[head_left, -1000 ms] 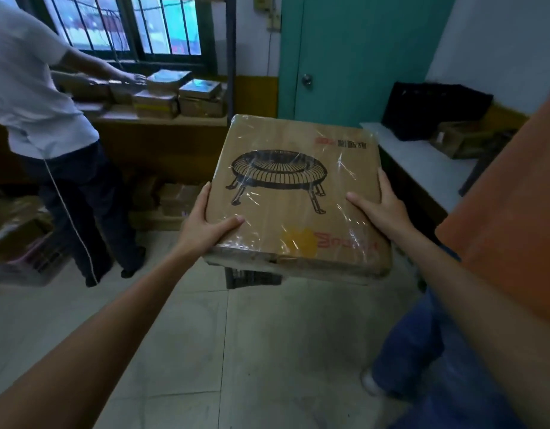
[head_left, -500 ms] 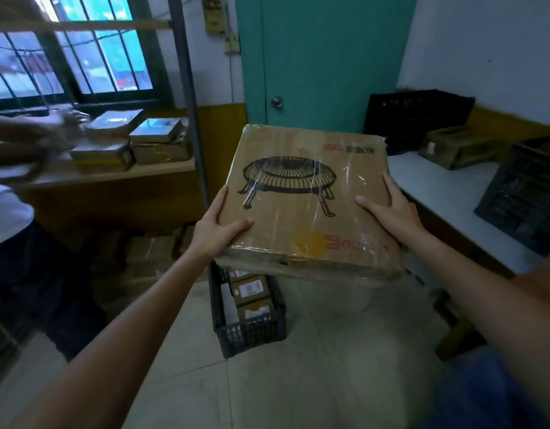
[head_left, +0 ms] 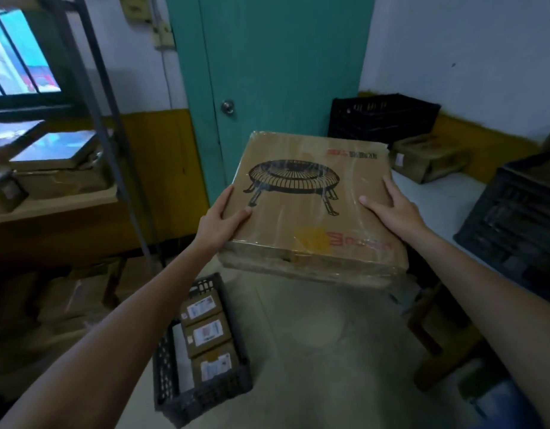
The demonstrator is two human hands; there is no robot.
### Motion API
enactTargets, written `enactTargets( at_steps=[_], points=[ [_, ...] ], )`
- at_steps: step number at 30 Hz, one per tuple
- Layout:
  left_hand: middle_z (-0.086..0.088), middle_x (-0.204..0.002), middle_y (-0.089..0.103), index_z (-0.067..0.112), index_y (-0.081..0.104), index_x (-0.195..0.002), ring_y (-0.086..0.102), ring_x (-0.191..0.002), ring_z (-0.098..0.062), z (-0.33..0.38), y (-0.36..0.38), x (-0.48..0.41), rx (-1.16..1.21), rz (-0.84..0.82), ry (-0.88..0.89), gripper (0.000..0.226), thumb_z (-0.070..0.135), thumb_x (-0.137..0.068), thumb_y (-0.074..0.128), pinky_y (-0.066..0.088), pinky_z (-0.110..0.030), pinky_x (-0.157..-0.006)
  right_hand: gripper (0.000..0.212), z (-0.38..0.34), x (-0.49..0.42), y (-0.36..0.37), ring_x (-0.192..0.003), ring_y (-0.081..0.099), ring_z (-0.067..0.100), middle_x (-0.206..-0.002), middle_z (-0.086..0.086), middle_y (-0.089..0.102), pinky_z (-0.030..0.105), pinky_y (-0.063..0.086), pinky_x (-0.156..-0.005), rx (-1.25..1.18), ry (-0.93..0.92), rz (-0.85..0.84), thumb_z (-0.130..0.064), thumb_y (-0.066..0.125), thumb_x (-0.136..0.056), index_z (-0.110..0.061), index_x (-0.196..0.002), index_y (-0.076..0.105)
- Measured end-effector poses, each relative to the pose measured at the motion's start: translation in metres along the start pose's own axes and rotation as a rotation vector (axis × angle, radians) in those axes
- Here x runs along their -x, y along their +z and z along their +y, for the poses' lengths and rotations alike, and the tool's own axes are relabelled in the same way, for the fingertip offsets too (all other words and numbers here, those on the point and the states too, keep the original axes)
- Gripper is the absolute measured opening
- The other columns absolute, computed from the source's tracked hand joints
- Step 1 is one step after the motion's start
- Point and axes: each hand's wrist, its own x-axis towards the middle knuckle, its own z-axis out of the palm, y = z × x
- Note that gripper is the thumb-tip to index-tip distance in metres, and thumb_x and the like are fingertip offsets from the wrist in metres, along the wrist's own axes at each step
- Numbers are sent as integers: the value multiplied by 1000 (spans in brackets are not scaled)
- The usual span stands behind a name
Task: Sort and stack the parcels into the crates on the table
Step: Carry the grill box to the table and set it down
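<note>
The big box point(head_left: 311, 205), gripped by the left hand point(head_left: 218, 224) and right hand point(head_left: 394, 209), covers the near corner of the surface point(head_left: 437, 193). Past it a bare strip runs between the near crate point(head_left: 515, 224) and the small parcel point(head_left: 428, 159) before the far crate point(head_left: 382, 119). A floor crate point(head_left: 205, 394) stands below left, beside bare tiles point(head_left: 314, 335).

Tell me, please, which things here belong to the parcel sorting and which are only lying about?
Job: big parcel held in left hand and right hand; far crate and near crate on the table; small parcel beside them; floor crate with parcels.
Lying about: door, window, metal post.
</note>
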Motion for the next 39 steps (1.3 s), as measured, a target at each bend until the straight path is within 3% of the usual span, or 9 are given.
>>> enactTargets(
  at_steps=[9,16,21,26,31,35,39],
  points=[
    [-1,-148,33,35,24,-146,38,-128,-21,33,56,-143,-14,25,61,69,39,-88,59,32,-27,-96,83,6,-147,-19,-131,42,24,-148,1,38,33,36,-103,-30,2,61,-52,59,-85,-35,-151,11],
    [1,-140,43,39,29,-144,43,-110,-11,31,79,-251,-24,39,92,66,39,-86,62,36,-25,-95,83,16,-250,-5,-133,40,24,-152,-1,32,36,36,-104,-30,-3,119,-52,61,-84,-35,-150,13],
    [2,-145,40,40,28,-144,41,-128,-20,37,93,-353,-72,-40,121,68,42,-85,62,31,-35,-110,84,16,-330,2,-136,34,27,-152,1,31,42,32,-109,-24,40,184,-54,61,-83,-36,-150,15],
    [2,-145,39,33,29,-145,41,-127,-15,58,111,-432,-41,-102,193,67,34,-87,62,29,-21,-97,90,13,-392,-4,-139,29,27,-153,0,30,49,29,-112,-18,71,248,-67,61,-74,-42,-148,15],
    [3,-141,43,31,32,-144,42,-113,-5,70,139,-487,-16,-149,235,66,31,-86,64,32,-17,-93,88,23,-431,-13,-138,32,26,-153,0,30,48,31,-111,-8,100,308,-63,62,-76,-39,-148,17],
    [3,-142,43,32,31,-145,44,-123,-13,76,169,-530,14,-182,243,68,31,-85,65,34,-20,-95,84,31,-469,-26,-135,36,25,-152,1,32,41,34,-107,13,105,367,-54,63,-81,-34,-149,19],
    [3,-142,43,32,31,-145,44,-125,-16,87,197,-573,37,-188,251,69,31,-85,65,35,-22,-97,84,34,-511,-43,-137,32,27,-151,-2,32,46,32,-110,16,97,387,-59,62,-79,-39,-148,19]
  ],
)
